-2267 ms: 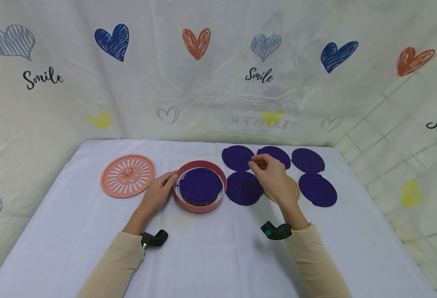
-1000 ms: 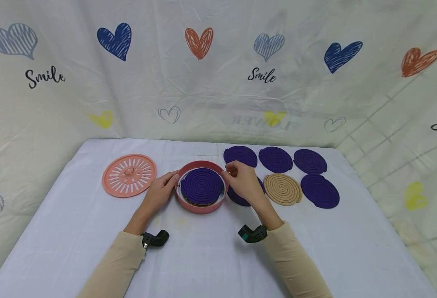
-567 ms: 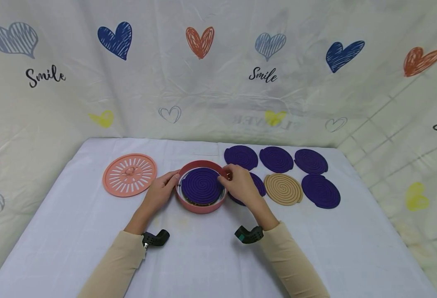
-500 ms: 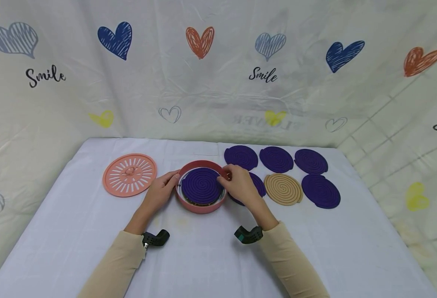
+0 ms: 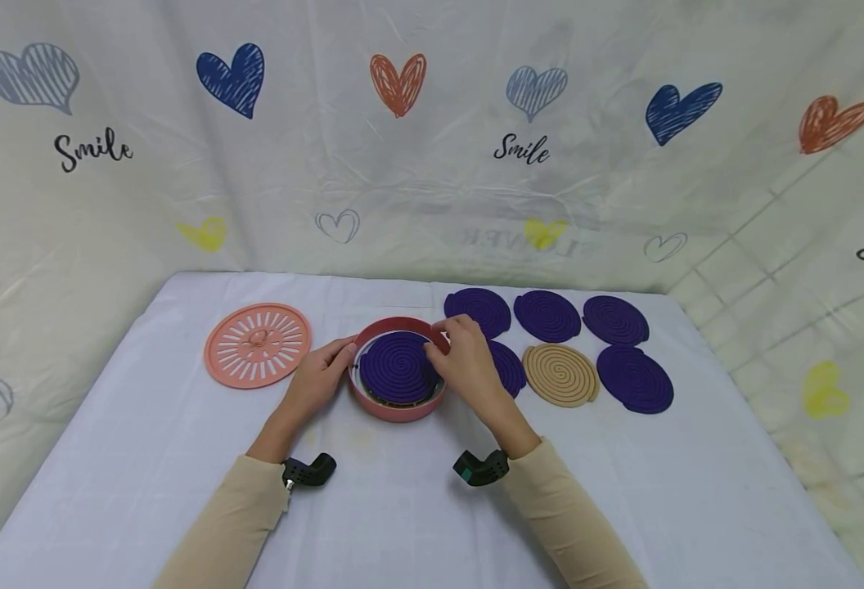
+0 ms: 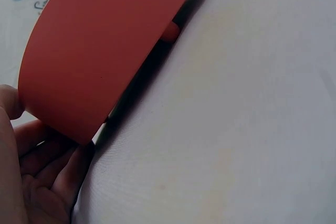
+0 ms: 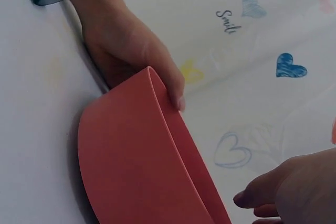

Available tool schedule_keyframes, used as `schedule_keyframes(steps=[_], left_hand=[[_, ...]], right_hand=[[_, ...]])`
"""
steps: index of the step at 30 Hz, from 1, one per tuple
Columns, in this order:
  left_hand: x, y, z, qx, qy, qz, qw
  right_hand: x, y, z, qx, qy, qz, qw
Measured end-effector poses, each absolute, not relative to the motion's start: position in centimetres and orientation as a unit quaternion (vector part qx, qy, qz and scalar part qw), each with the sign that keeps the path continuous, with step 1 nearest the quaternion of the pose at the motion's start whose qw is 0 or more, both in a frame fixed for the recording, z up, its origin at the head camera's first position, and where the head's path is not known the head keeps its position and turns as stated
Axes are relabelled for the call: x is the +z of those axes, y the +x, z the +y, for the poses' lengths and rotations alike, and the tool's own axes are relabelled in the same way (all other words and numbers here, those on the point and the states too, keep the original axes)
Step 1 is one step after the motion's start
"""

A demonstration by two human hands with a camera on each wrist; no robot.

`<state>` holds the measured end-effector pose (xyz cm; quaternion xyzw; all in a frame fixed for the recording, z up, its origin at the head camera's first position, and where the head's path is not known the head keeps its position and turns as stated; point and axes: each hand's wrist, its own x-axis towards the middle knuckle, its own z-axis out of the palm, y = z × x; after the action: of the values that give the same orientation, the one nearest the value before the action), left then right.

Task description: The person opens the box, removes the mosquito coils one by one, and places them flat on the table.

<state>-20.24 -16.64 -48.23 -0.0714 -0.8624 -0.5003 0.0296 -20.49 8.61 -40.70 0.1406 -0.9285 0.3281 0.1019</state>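
In the head view my left hand (image 5: 317,378) grips the left side of a round red mosquito coil box (image 5: 398,415). Its thumb lies at the rim, and the left wrist view shows the fingers curled by the lower edge of the box wall (image 6: 100,51). A purple mosquito coil (image 5: 398,368) lies inside the box. My right hand (image 5: 470,364) reaches over the right rim, thumb near the coil's right edge, index finger at the rim, with a gap between them. From the right wrist, this hand (image 7: 299,187) appears above the rim, nothing visible between its fingers.
A coral slotted lid (image 5: 258,346) lies left of the box. Several purple coils (image 5: 547,316) lie in two rows on the right, with a tan coil (image 5: 560,375) among them. My right hand partly covers the nearest purple coil (image 5: 507,368). A printed curtain (image 5: 432,164) hangs behind the table.
My right hand has moved left from above the tan coil to the box's right rim, and its thumb and index finger have spread apart. The left hand stays on the box.
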Motion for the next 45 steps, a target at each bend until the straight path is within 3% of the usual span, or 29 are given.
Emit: schedule_keyframes(steps=[20, 45], left_hand=[[-48.0, -20.1, -16.6, -0.503, -0.067, -0.861, 0.027], [-48.0, -20.2, -16.5, -0.502, -0.068, -0.862, 0.026]], right_hand=[[-41.1, -20.5, 6.5, 0.247, 0.163, -0.955, -0.003], [-41.9, -19.9, 5.2, 0.166, 0.195, -0.967, 0.000]])
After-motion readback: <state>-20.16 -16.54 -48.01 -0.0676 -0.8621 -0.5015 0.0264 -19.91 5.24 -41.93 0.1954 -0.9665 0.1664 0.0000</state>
